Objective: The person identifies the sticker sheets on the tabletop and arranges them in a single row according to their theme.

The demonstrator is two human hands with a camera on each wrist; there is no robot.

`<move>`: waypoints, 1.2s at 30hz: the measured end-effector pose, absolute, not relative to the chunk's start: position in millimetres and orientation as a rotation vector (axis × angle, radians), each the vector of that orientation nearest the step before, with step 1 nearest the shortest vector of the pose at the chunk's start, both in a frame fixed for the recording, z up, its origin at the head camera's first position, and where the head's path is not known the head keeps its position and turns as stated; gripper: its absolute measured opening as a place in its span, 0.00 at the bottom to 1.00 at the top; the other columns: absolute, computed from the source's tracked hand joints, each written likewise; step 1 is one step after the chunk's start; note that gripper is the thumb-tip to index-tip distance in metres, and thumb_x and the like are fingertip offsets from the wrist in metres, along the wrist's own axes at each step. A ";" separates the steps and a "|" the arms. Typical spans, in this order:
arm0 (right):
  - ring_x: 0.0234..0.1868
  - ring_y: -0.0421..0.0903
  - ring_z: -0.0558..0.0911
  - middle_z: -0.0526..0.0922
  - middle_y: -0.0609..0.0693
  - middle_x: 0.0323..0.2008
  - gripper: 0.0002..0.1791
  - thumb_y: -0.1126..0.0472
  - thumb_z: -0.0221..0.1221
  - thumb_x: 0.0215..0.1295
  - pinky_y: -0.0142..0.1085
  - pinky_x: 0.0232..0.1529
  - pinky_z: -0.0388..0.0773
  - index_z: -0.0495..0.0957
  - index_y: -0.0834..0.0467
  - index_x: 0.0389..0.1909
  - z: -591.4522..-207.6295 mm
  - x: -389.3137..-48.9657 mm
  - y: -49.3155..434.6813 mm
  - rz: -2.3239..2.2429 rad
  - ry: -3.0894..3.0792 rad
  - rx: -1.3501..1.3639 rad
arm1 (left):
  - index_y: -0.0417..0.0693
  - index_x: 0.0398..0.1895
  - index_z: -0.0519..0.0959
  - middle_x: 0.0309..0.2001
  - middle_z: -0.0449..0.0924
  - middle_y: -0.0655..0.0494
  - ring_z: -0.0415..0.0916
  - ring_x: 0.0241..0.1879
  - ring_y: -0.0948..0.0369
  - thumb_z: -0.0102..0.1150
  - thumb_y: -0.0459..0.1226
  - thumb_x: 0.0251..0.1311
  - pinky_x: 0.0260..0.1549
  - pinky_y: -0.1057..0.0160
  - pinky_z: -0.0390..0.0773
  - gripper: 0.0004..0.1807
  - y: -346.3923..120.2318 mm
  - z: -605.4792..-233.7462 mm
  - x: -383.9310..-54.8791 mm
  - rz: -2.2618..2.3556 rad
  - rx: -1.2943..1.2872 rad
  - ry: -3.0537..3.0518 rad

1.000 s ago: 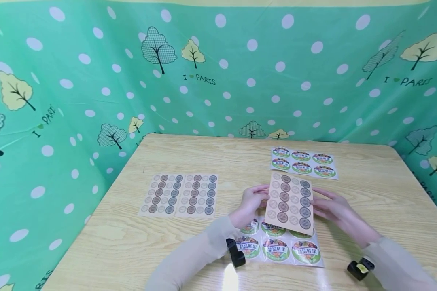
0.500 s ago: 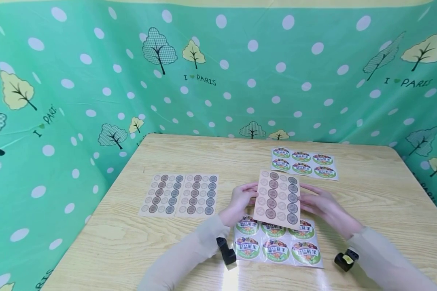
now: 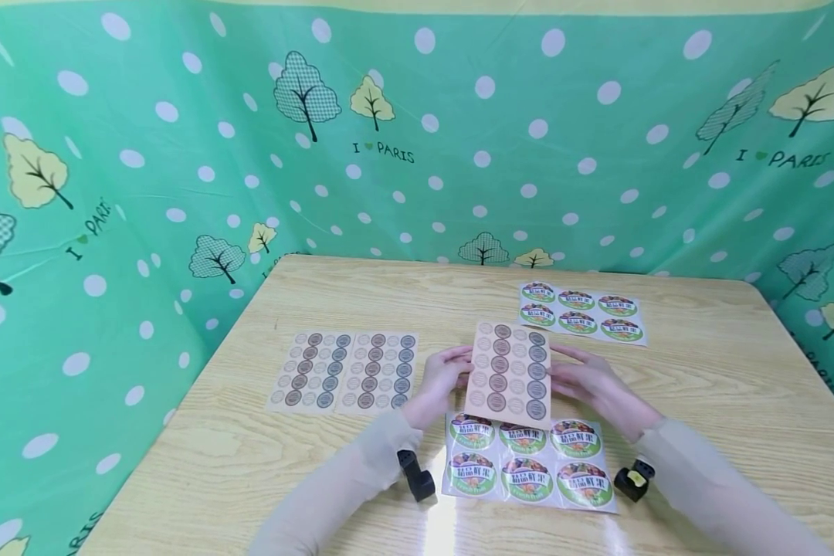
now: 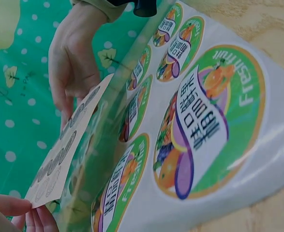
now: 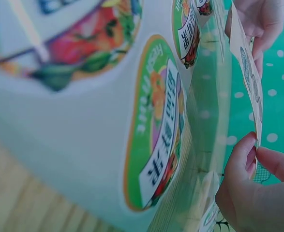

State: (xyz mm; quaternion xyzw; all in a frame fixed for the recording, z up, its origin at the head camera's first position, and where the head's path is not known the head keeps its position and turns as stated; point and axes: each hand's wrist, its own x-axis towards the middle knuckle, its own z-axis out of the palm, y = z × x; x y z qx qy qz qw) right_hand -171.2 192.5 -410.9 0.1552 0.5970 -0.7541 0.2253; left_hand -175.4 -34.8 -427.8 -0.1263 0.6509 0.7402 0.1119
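Both hands hold one kraft-brown sticker sheet (image 3: 509,374) printed with columns of round labels, tilted over the table. My left hand (image 3: 439,380) pinches its left edge; in the left wrist view that thumb and fingers (image 4: 8,205) close on a corner. On the opposite edge, my right hand (image 3: 601,390) pinches the sheet, its thumb and finger meeting at the edge in the right wrist view, where the right hand (image 5: 258,188) shows large. Just below lies a white sheet of oval fruit stickers (image 3: 528,463), its far edge partly covered by the brown sheet in the head view.
Two brown sticker sheets lie side by side at the left, a left one (image 3: 309,372) and a right one (image 3: 378,372). Another white fruit-sticker sheet (image 3: 584,313) lies farther back. A green patterned cloth (image 3: 417,139) hangs behind the wooden table (image 3: 201,463).
Both hands have carried the brown sticker sheet leftward, uncovering more of the white fruit-sticker sheet beneath. The sheets lying on the table have stayed in place.
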 end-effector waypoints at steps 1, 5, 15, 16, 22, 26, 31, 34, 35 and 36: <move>0.34 0.43 0.80 0.80 0.53 0.33 0.41 0.74 0.55 0.53 0.35 0.44 0.76 0.46 0.60 0.66 -410.4 -171.6 190.6 -2.082 1.644 0.425 | 0.36 0.48 0.73 0.39 0.78 0.45 0.75 0.30 0.61 0.53 0.22 0.48 0.33 0.65 0.78 0.21 -36.4 -427.6 -176.3 2.175 -0.376 1.908; 0.37 0.44 0.80 0.75 0.60 0.44 0.39 0.74 0.53 0.55 0.36 0.47 0.74 0.45 0.61 0.66 -410.1 -173.1 185.3 -2.087 1.633 0.391 | 0.36 0.49 0.73 0.39 0.77 0.45 0.75 0.30 0.62 0.52 0.22 0.48 0.32 0.67 0.78 0.21 -42.8 -432.3 -180.8 2.180 -0.368 1.916; 0.41 0.47 0.79 0.65 0.66 0.55 0.37 0.76 0.49 0.56 0.37 0.50 0.73 0.46 0.62 0.66 -413.7 -184.3 169.5 -2.078 1.637 0.330 | 0.38 0.49 0.73 0.37 0.76 0.48 0.73 0.29 0.64 0.52 0.22 0.49 0.30 0.69 0.77 0.21 -57.4 -439.3 -190.2 2.154 -0.408 1.953; 0.40 0.47 0.79 0.64 0.66 0.56 0.37 0.76 0.50 0.56 0.37 0.50 0.73 0.46 0.62 0.66 -414.0 -185.6 167.7 -2.072 1.643 0.331 | 0.39 0.49 0.73 0.37 0.76 0.49 0.72 0.29 0.64 0.52 0.23 0.49 0.30 0.69 0.77 0.21 -58.9 -439.4 -190.9 2.147 -0.412 1.961; 0.38 0.45 0.79 0.65 0.67 0.56 0.37 0.76 0.50 0.56 0.36 0.48 0.74 0.48 0.61 0.66 -416.6 -194.2 157.0 -2.032 1.685 0.369 | 0.40 0.49 0.74 0.38 0.77 0.49 0.73 0.29 0.64 0.52 0.23 0.49 0.31 0.68 0.77 0.21 -67.7 -440.4 -195.9 2.111 -0.434 2.011; 0.33 0.44 0.79 0.70 0.65 0.50 0.36 0.76 0.50 0.55 0.35 0.44 0.77 0.52 0.61 0.65 -418.2 -200.2 149.3 -1.998 1.744 0.412 | 0.39 0.49 0.73 0.39 0.77 0.47 0.73 0.29 0.63 0.52 0.23 0.48 0.31 0.67 0.77 0.21 -73.6 -442.0 -197.4 2.105 -0.436 2.039; 0.31 0.44 0.80 0.73 0.64 0.47 0.34 0.75 0.52 0.55 0.35 0.42 0.78 0.56 0.59 0.64 -422.3 -207.6 139.9 -1.949 1.826 0.459 | 0.38 0.49 0.73 0.40 0.77 0.43 0.73 0.26 0.64 0.52 0.21 0.47 0.30 0.67 0.78 0.22 -79.7 -443.1 -197.7 2.120 -0.445 2.060; 0.31 0.43 0.80 0.75 0.64 0.47 0.34 0.74 0.54 0.54 0.35 0.41 0.78 0.58 0.58 0.63 -425.2 -211.2 135.5 -1.929 1.859 0.468 | 0.36 0.49 0.73 0.40 0.77 0.43 0.73 0.26 0.65 0.51 0.21 0.46 0.29 0.68 0.78 0.22 -82.4 -444.1 -197.7 2.122 -0.441 2.085; 0.31 0.43 0.80 0.75 0.63 0.46 0.34 0.74 0.54 0.53 0.35 0.41 0.78 0.58 0.58 0.63 -426.0 -212.1 134.3 -1.927 1.865 0.467 | 0.36 0.49 0.73 0.40 0.77 0.43 0.73 0.27 0.65 0.51 0.21 0.46 0.29 0.68 0.78 0.22 -83.2 -444.7 -197.6 2.117 -0.443 2.091; 0.31 0.44 0.80 0.75 0.64 0.46 0.34 0.74 0.54 0.53 0.36 0.41 0.78 0.59 0.58 0.63 -426.6 -212.8 133.1 -1.929 1.865 0.469 | 0.36 0.49 0.73 0.40 0.77 0.44 0.73 0.27 0.65 0.51 0.21 0.46 0.29 0.68 0.78 0.22 -84.0 -445.4 -197.7 2.111 -0.444 2.100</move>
